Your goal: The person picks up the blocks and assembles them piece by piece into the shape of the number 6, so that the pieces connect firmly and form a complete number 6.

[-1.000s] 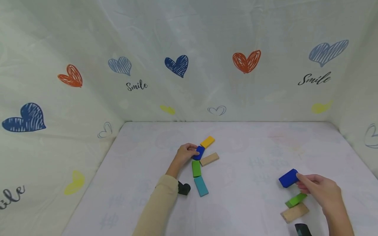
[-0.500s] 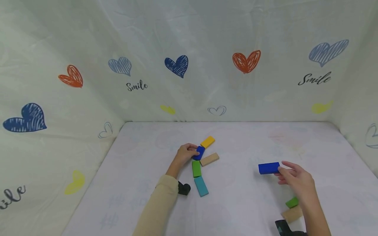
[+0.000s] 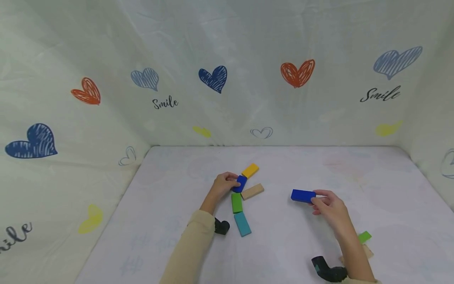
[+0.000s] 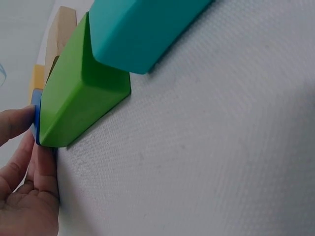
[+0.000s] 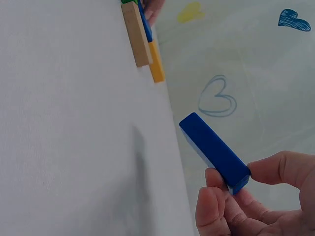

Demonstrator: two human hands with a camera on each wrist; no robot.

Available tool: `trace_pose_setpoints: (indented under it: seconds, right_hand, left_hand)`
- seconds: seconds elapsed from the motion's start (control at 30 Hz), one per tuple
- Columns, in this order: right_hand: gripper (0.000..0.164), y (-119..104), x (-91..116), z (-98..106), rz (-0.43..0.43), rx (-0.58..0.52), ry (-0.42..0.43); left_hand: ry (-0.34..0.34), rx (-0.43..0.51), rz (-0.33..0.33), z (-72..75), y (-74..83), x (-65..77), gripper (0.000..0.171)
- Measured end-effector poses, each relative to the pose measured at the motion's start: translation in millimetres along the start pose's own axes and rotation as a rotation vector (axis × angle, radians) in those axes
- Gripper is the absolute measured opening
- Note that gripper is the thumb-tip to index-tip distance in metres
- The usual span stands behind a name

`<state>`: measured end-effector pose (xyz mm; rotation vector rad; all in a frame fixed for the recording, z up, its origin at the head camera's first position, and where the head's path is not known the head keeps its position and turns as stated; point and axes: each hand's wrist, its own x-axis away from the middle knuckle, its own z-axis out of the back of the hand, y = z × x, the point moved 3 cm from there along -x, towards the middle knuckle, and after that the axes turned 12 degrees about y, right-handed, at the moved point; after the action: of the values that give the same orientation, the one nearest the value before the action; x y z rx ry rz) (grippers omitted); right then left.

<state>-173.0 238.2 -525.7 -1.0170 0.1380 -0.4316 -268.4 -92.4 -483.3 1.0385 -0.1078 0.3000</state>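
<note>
Hands (image 3: pixel 223 185) (image 3: pixel 330 207) pinching blue blocks (image 3: pixel 242 183) (image 3: pixel 302 196) — left seemingly, table (image 3: pixel 274 230) between

Curtained booth, heart-printed sheeting (image 3: pixel 248 39) as walls, "Smile" lettering (image 3: pixel 165 102), white tabletop (image 3: pixel 276 244)

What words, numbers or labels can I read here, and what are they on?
"Smile": back wall sheet, left of centre.
"Smile": same sheet, far right.
"ile": left wall sheet; its start is cut off by the picture edge.
Faint marks on the white tabletop: too blurred to read.
Blocks: no lettering visible.
</note>
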Motion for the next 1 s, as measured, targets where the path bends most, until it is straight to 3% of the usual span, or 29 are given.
trace_pose_setpoints:
  seconds: [0.23,0.37,0.5,1.0]
  right_hand:
    - [0.047,-53.0,28.6,1.4,-0.045,-0.077,-0.059]
    - [0.045,-70.3,36.9,1.1,-0.066,-0.085,-0.077]
    - [0.043,-72.6,36.1,-5.2,-0.076,-0.077,-0.081]
    - [0.035,-69.8,28.7,-30.9,0.032,-0.009,-0.07]
  left_hand:
    - [0.007,-0.004,-0.003,-0.3,1.2,1.1,0.027]
    - [0.006,-0.004,0.001,-0.3,1.0,0.8,0.027]
    - [0.004,-0.011,0.005,-0.2,0.5,0.4,0.027]
    - [0.008,-0.009,0.015,-0.2,1.2,0.9,0.027]
